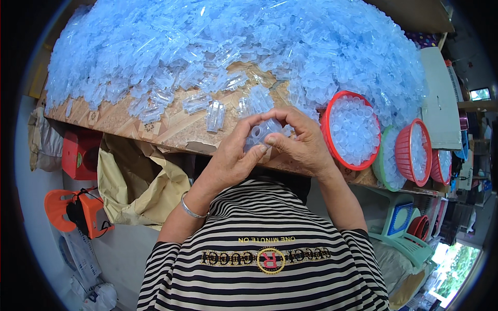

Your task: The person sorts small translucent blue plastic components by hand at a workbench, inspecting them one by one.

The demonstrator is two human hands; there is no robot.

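Observation:
Both my hands are cupped together at the table's front edge, closed around a clear plastic piece with a round, tube-like opening (257, 131). My left hand (231, 155) grips it from the left, and the thumb of my right hand (303, 139) presses on its near side. The fingers hide much of the piece, so I cannot tell whether there is more than one. Just beyond lie loose clear rectangular plastic pieces (216, 116) on the wood-patterned tabletop (176, 127). Behind them rises a huge heap of similar pieces (207, 41).
Right of my hands, a red basket (324, 130) holds small round translucent parts. A green basket (383, 168) and more red baskets (404, 150) follow along the edge. An open tan sack (122, 189) hangs below the table's left side, near an orange plastic item (92, 211).

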